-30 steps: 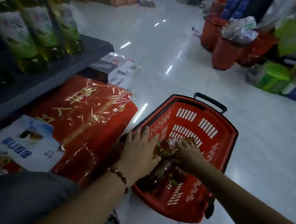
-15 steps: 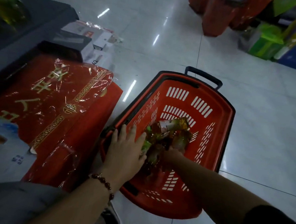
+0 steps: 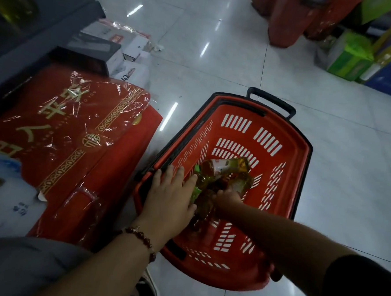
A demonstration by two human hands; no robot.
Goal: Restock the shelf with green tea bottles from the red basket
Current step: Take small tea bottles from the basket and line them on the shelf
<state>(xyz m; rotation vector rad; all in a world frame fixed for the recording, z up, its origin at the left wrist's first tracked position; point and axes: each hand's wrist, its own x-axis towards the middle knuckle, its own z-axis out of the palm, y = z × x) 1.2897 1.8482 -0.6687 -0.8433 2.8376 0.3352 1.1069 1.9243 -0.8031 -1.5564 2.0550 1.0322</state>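
Lying heaped in the red basket [image 3: 286, 176], the green tea bottles [image 3: 225, 172] show amber liquid, green caps and white-green labels; label text unreadable. Left hand [image 3: 170, 199] rests flat, fingers extended, over the basket's near-left rim, touching a bottle. Right hand [image 3: 227, 199] reaches into the pile; whether it grasps a bottle cannot be told. Basket stands on the tiled floor [image 3: 330, 99], just beside a red shrink-wrapped carton [image 3: 76, 140] bearing gold Chinese characters. Dark shelf [image 3: 49, 17] stands upper left.

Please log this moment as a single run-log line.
stage: picking from red basket | left hand: flat on green tea bottles | right hand: reaching among bottles, grip unclear | shelf: not reached
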